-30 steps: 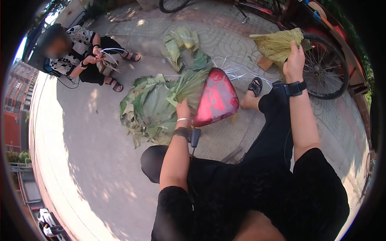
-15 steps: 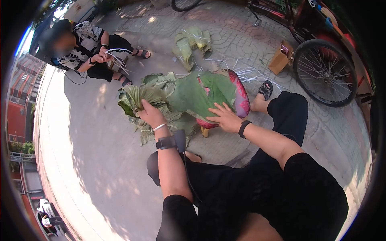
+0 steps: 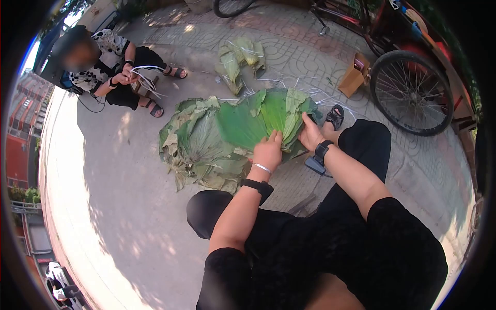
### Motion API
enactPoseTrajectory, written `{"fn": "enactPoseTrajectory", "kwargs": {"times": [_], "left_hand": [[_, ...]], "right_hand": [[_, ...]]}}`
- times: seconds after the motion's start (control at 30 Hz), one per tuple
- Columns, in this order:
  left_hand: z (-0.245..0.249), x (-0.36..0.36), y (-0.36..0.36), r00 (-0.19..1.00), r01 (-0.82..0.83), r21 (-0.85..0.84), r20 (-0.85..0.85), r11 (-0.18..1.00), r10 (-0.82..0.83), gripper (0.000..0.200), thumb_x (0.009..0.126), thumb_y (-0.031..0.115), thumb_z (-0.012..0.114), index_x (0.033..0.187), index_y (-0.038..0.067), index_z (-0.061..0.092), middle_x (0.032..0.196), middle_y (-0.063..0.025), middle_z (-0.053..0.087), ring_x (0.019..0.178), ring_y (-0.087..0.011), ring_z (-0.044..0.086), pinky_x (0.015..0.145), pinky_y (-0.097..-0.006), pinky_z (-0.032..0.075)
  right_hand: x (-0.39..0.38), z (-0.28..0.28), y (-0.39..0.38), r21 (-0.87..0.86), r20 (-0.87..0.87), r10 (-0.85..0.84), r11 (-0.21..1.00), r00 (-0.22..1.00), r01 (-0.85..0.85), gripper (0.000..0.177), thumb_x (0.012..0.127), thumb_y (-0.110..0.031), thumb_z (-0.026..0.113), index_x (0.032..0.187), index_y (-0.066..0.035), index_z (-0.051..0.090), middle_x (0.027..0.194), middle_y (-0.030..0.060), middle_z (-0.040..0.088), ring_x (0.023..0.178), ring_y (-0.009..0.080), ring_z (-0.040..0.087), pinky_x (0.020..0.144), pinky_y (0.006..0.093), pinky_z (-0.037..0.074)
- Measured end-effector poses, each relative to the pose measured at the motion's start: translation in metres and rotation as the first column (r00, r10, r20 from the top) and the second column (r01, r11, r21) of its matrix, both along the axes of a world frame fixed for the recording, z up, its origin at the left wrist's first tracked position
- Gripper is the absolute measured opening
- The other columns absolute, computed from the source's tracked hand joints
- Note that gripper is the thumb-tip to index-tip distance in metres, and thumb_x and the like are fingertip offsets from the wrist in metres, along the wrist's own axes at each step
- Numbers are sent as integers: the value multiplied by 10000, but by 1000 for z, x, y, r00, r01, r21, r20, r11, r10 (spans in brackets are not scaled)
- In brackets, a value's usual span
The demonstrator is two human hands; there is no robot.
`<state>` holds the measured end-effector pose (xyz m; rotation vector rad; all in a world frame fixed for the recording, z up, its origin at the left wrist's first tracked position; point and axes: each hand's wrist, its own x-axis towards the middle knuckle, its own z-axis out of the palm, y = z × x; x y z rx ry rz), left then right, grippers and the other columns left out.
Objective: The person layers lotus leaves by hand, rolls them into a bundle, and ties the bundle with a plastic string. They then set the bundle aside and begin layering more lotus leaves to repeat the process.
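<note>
A big green leaf point(image 3: 245, 123), folded in pleats on its right part, lies across the seat in front of me, whose cushion is now covered. My left hand point(image 3: 267, 150) is closed on the leaf's near edge at the middle. At the leaf's right side my right hand point(image 3: 311, 133) grips the edge, thumb up and fingers below. Left of the green leaf spreads a pile of dull, crumpled leaves point(image 3: 194, 139), hanging down toward the ground.
Tied leaf bundles point(image 3: 240, 58) and white strips point(image 3: 325, 97) lie beyond. A person point(image 3: 111, 67) sits at the upper left holding white strips. A cardboard box point(image 3: 354, 76) stands beside a spoked wheel point(image 3: 412, 93) at the right.
My left hand has moved right, from the pile to the leaf on the seat. My right hand, flat before, now grips the leaf's edge. The pink cushion is covered by the leaf.
</note>
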<state>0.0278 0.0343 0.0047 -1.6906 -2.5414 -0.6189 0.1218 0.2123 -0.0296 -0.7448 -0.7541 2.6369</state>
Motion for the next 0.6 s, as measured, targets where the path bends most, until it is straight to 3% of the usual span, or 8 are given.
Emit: {"fn": "enactPoseTrajectory", "kwargs": {"times": [0.17,0.2,0.27,0.37,0.43,0.5,0.53,0.6], "left_hand": [[-6,17,-14,998,44,-154,-28,987,-49,474,784,91,573,1257,74,558,1316,-113,584,1011,-344,626,800,-440,539],[-11,19,-16,998,50,-183,-20,982,-55,486,784,95,576,1268,75,555,1325,-115,577,1019,-347,621,805,-441,538],[-17,20,-20,997,63,-162,-31,985,-69,501,783,103,580,1283,75,549,1315,-115,584,1034,-350,612,809,-437,538],[-13,20,-22,997,77,-214,22,974,-73,571,770,160,626,1325,77,522,1334,-118,569,1090,-361,583,846,-439,528],[-2,24,-24,996,84,-267,49,960,-74,659,748,230,678,1363,81,493,1365,-122,544,1143,-374,551,885,-450,511],[10,27,-28,997,78,-309,43,948,-68,773,719,316,739,1403,87,460,1403,-128,510,1198,-390,513,929,-467,487],[11,26,-28,996,86,-315,58,945,-72,831,719,364,747,1431,86,421,1425,-133,487,1216,-389,494,941,-466,470],[12,27,-32,993,103,-339,93,935,-76,954,719,459,765,1488,83,345,1470,-143,439,1251,-385,457,965,-465,436]], "right_hand": [[-6,-9,4,89,16,21,996,1000,-22,510,995,-408,513,1352,-46,486,1345,101,551,1244,258,503,1061,393,372],[-1,-13,6,361,212,-69,932,975,-13,508,998,-400,511,1356,-41,476,1347,112,550,1236,249,511,1047,370,381],[13,-14,14,778,465,-373,605,803,-170,506,1005,-382,506,1364,-30,457,1352,132,548,1218,231,526,1018,325,400],[55,-7,0,678,473,-366,732,802,-66,735,935,-502,575,1437,-6,366,1454,175,440,1323,277,426,1085,380,322],[65,-7,-15,251,693,-102,962,714,-106,1041,811,-708,588,1499,0,261,1564,190,253,1434,351,205,1149,522,149],[67,1,-17,-62,669,138,989,730,-131,1115,776,-774,561,1513,-2,237,1594,185,183,1462,368,104,1151,578,66],[67,3,-21,-22,623,94,994,777,-103,1023,829,-685,587,1511,-4,245,1590,181,203,1460,328,147,1166,523,104],[57,-20,-19,156,532,-151,985,833,79,876,854,-553,643,1463,-1,339,1511,185,347,1392,300,298,1130,469,224]]}}
